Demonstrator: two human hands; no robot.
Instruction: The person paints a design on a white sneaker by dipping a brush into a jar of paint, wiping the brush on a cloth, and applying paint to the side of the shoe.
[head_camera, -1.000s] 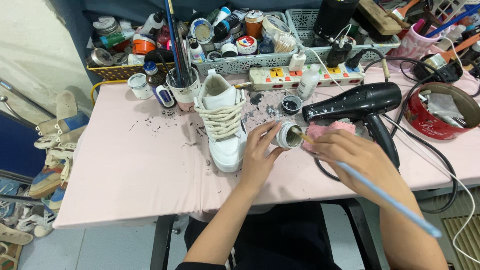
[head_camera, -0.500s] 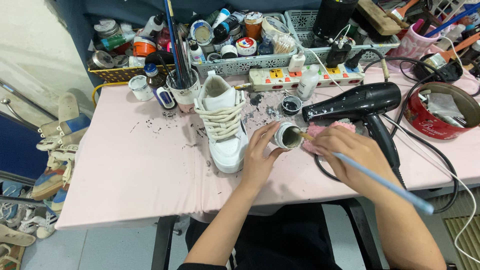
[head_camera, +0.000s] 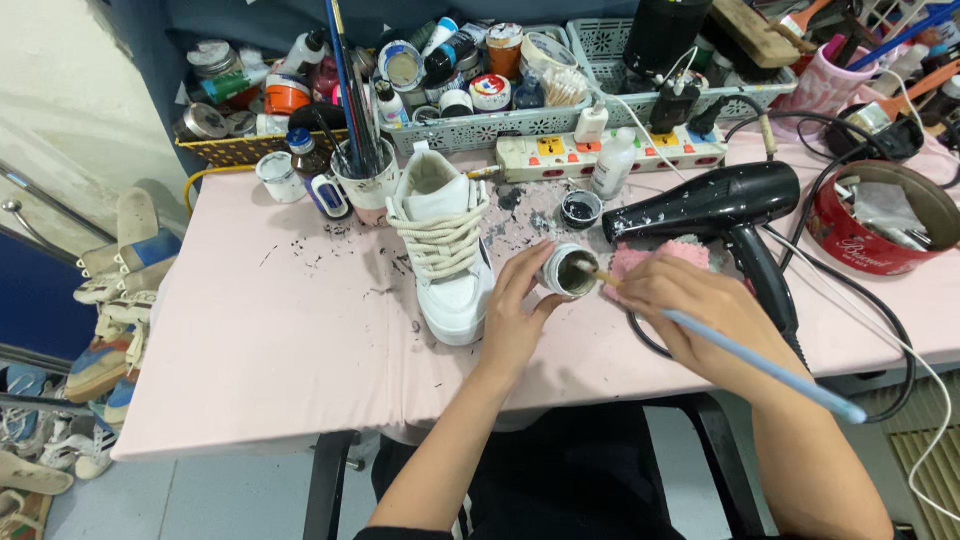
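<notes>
Far off to the left of the grip, a heap of worn shoes (head_camera: 95, 330) sits on the floor beside the pink counter (head_camera: 270, 350). Closer in, a cup of brushes (head_camera: 362, 185) stands behind a white sneaker (head_camera: 445, 255) with chunky cream laces, and that sneaker lies just left of the left hand (head_camera: 515, 320), pretty much touching the thumb side. The left hand's grip is closed around a small open paint jar (head_camera: 568, 272), tilted toward the person, dark stuff inside. Right next to it the right hand (head_camera: 695, 305) pinches a light blue paintbrush (head_camera: 760, 365), fingers tight on the handle, and the bristle end is poked into the jar's mouth while the handle trails off down to the right. Under the right hand there's a pink cloth (head_camera: 650, 257). Just behind the jar sits a tiny dish of dark paint (head_camera: 581, 209), then a black hair dryer (head_camera: 715, 205) lying splattered just past the right hand, and a red tin (head_camera: 880, 235) further right. Baskets of paint pots (head_camera: 460, 85) line the back edge
</notes>
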